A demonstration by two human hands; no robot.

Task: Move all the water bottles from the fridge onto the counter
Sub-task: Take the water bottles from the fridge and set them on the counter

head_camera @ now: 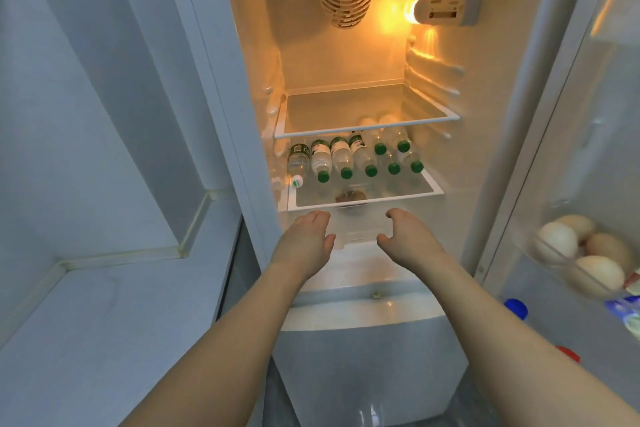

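Several clear water bottles (341, 158) with green caps lie on their sides on the lower glass shelf (429, 189) of the open fridge, caps toward me. The leftmost bottle (298, 163) has a white cap. My left hand (306, 236) and my right hand (408, 234) reach forward side by side just below the shelf's front edge. Both hold nothing, with relaxed fingers. The white counter (104, 315) lies to the left of the fridge.
An upper glass shelf (363, 130) sits above the bottles. A small brown object (350, 196) shows beneath the lower shelf. The open fridge door (595, 135) at right holds eggs (585, 250) in a clear rack, with blue-capped (516, 308) and red-capped (568, 353) containers below.
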